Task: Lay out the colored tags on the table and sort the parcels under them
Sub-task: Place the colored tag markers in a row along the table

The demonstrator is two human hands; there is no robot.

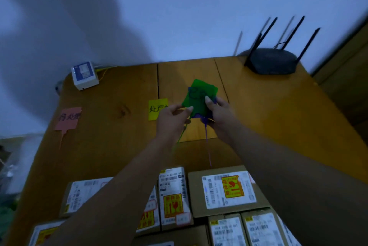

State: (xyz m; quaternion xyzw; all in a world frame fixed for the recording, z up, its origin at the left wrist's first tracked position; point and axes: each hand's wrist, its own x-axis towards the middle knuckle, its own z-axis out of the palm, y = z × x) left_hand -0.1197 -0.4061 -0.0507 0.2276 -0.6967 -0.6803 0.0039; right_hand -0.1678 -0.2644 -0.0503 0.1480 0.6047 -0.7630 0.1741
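Above the middle of the wooden table (268, 106) I hold a green tag (201, 92) with dark writing. My left hand (172, 118) pinches its lower left edge, while my right hand (218, 115) grips its right side together with a purple tag (205, 120) behind it. Thin green and purple tails hang down below my hands. A pink tag (67, 118) lies flat at the left of the table. A yellow tag (156, 108) lies near the centre, partly hidden by my left hand. Several cardboard parcels (229, 190) with white labels sit along the near edge.
A black router (272, 60) with antennas stands at the back right corner. A small white box (84, 75) with wires sits at the back left corner. A pale wall rises behind the table. A wooden panel stands to the right.
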